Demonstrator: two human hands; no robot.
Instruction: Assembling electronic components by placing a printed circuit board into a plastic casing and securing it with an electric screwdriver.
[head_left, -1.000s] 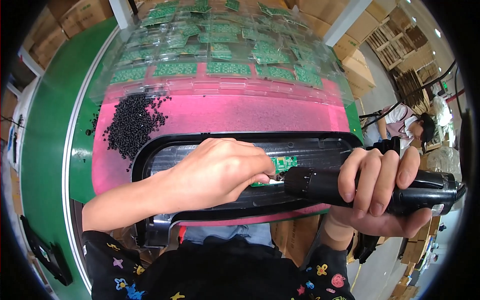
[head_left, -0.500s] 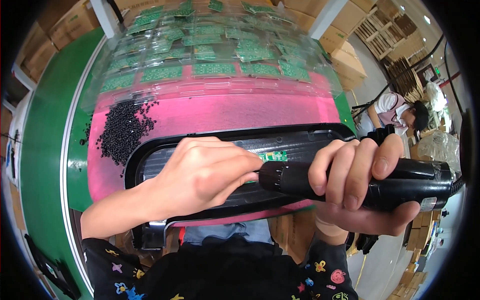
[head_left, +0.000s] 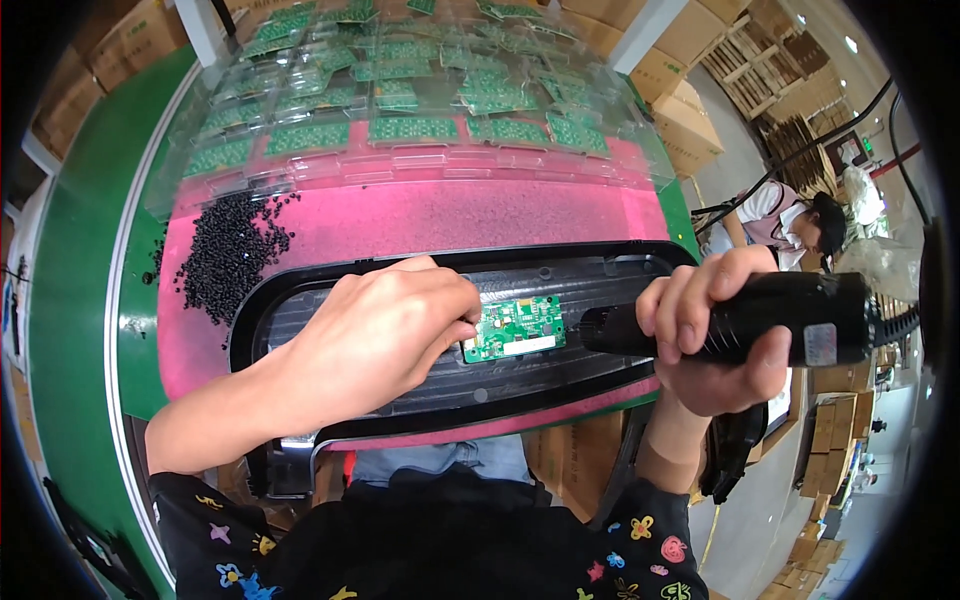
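A green circuit board (head_left: 515, 328) lies inside a long black plastic housing (head_left: 590, 272) in front of me. My left hand (head_left: 385, 325) is at the board's left end, thumb and fingers pinched together. Whatever sits between those fingertips is too small or hidden to make out. My right hand (head_left: 705, 325) wraps round a black electric screwdriver (head_left: 825, 315) with a cord at its rear. The tool is held roughly level, its front end pointing left beside the board's right edge. Its tip is hard to see against the dark housing.
A heap of small black screw-like pieces (head_left: 225, 255) lies left on the pink mat (head_left: 420, 215). Clear plastic trays (head_left: 420, 162) filled with several green boards stand behind. Cardboard boxes (head_left: 685, 130) are at the back right, and another person (head_left: 780, 220) sits farther right.
My right hand has drawn the screwdriver right and slightly up, away from my left fingertips, uncovering the board. The left hand has shifted slightly left, and the whole view has moved a little.
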